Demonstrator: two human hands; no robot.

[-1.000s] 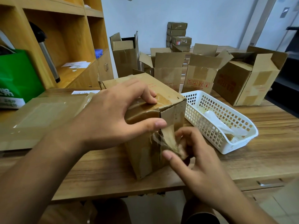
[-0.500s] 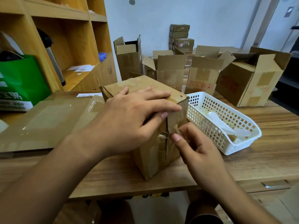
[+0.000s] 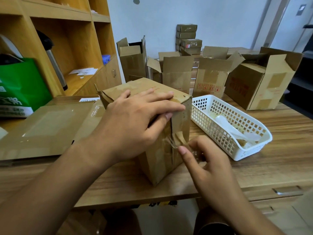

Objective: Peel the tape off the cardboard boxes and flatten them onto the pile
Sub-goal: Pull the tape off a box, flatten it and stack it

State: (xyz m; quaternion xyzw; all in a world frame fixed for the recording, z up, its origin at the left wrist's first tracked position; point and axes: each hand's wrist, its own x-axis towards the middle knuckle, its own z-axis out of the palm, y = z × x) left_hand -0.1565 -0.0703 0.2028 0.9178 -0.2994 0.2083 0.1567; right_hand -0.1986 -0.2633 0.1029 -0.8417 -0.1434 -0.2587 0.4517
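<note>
Near the front of the table (image 3: 279, 160), the left hand (image 3: 135, 122) is pressing the upright cardboard box (image 3: 159, 163) down, fingers flat and spread over its top, likely steadying it while the right hand (image 3: 208, 160) is pinching loose tape (image 3: 177, 139) on its near face. A white basket (image 3: 240, 154) is crowding the right; the pile (image 3: 47, 129) is lying left.

Upright box (image 3: 157, 163) w/ loose tape (image 3: 177, 139)

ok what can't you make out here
head view: near face of the cardboard box, mostly covered by the left hand
head view: tape end, blurred, under the right hand
head view: green bag print, cut by the left edge
head view: white basket contents, behind its mesh wall
</note>
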